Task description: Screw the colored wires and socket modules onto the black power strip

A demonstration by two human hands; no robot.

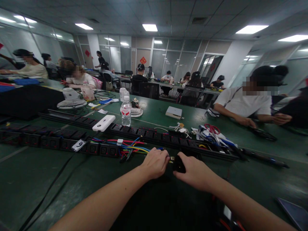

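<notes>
My left hand (pixel 157 163) is closed around the ends of several coloured wires (pixel 137 148), which run left to a row of black socket modules (pixel 92 148). Close by on the right, my right hand (pixel 196 171) grips a small black part (pixel 178 164) between thumb and fingers; its exact kind is unclear. A small metal piece (pixel 172 158) shows in the gap between both hands. Behind the hands lies a long black power strip housing (pixel 154 136) with sockets along it.
A water bottle (pixel 126 112) and a white power bank (pixel 104 123) stand near the strip. Red-handled scissors (pixel 212 129) lie among gloves at right. Small white fans (pixel 71 102), a white box (pixel 173 112) and a tablet-like slab (pixel 293 213) rest on the green table. A co-worker (pixel 245 99) sits across on the right.
</notes>
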